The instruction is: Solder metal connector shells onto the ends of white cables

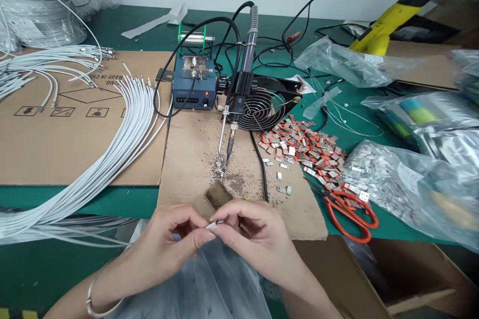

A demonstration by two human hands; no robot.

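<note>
My left hand (172, 239) and my right hand (250, 234) meet at the bottom centre, fingertips pinched together on a small white piece (211, 225) with a dark metal end. Its exact shape is mostly covered by my fingers. Just beyond them a brown sponge (218, 195) lies on the cardboard. Further up, a soldering iron (245, 70) is clamped tip down beside a thin metal feed tube (223, 132), over scattered solder bits. To the right lies a pile of small orange and metal connectors (307, 147).
Bundled white cables (130, 124) curve along the left. Behind stand a blue solder station (194, 90) and a black fan (262, 108). Red-handled scissors (350, 212), a plastic bag of small parts (385, 179) and a yellow tool (389, 22) are on the right.
</note>
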